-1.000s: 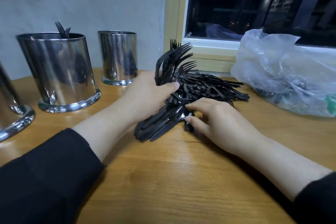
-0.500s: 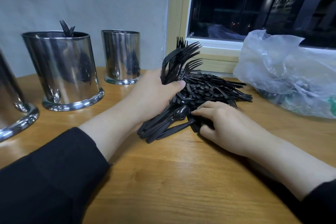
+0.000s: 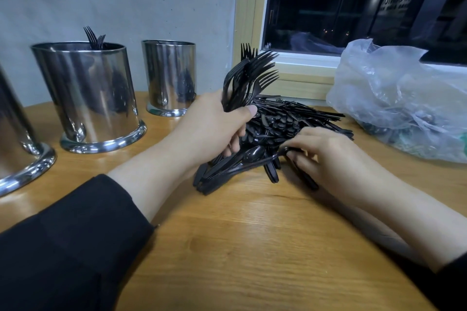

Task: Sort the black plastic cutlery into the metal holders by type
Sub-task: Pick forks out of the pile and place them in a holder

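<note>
A pile of black plastic cutlery (image 3: 290, 121) lies on the wooden table (image 3: 252, 247) below the window. My left hand (image 3: 212, 129) grips a bundle of black forks (image 3: 250, 76), tines up, handles down at the table. My right hand (image 3: 326, 156) rests on the near edge of the pile, its fingers curled round a black cutlery piece (image 3: 275, 156) at the pile's front. A black spoon (image 3: 252, 154) lies between the hands. Three metal holders stand at the left: a middle one (image 3: 88, 98) with forks sticking out, a far one (image 3: 169, 78), and a cropped one (image 3: 17, 149).
A crumpled clear plastic bag (image 3: 401, 98) with more cutlery inside sits at the right by the window sill (image 3: 303, 70). A grey wall stands behind the holders. Bare wood stretches across the front of the table.
My right hand has shifted from the pile's front corner onto its near edge and curled its fingers round a piece. My left hand keeps its grip on the fork bundle.
</note>
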Tool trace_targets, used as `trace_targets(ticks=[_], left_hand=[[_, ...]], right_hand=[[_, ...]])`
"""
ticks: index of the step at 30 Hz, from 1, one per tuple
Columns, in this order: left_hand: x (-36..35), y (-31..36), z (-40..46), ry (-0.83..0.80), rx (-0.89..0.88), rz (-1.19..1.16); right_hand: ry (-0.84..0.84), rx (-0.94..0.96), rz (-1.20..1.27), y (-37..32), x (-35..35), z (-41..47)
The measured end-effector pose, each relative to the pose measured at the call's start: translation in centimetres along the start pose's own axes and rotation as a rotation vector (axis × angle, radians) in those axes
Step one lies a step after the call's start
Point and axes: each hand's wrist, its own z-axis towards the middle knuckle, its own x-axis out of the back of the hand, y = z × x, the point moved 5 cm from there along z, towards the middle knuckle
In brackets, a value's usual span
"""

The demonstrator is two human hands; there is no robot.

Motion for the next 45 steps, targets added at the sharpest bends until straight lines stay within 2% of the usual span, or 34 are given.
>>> trace_targets(ticks=[4,8,12,15,18,22,29,39,45], left_hand=[[-0.3,0.1,-0.2,-0.075,0.024,-0.049],[-1.6,-0.2,-0.8,-0.214,0.061,-0.076],[-3.2,-0.6,-1.4,-0.341,0.072,-0.134],[-4.2,-0.7,-1.5,-0.385,0.06,-0.21],[-5.4,-0.6,-1.6,-0.394,0.051,-0.262],[-7.7,-0.1,-2.0,-0.421,0.054,-0.346],[-9.7,-1.1,-3.0,-0.466,0.228,-0.426],[-9.4,-0.4,-3.3,-0.528,0.309,-0.734],[-9.6,-0.3,-3.6,-0.611,0.341,-0.752]], right_hand=[[0.207,-0.038,0.198,0.0,2.5,0.0],[0.364,-0.138,0.365,0.1,3.5,-0.3],[0.47,-0.238,0.571,0.7,4.0,-0.5],[0.51,-0.272,0.622,1.0,4.3,-0.5],[0.476,-0.267,0.765,1.0,4.0,0.0],[0.329,-0.199,1.002,0.0,3.3,0.3],[0.152,-0.128,0.933,-1.1,2.7,0.2],[0.205,-0.104,0.974,-1.2,3.4,0.0],[0.148,-0.054,0.967,-1.8,3.4,-0.1]])
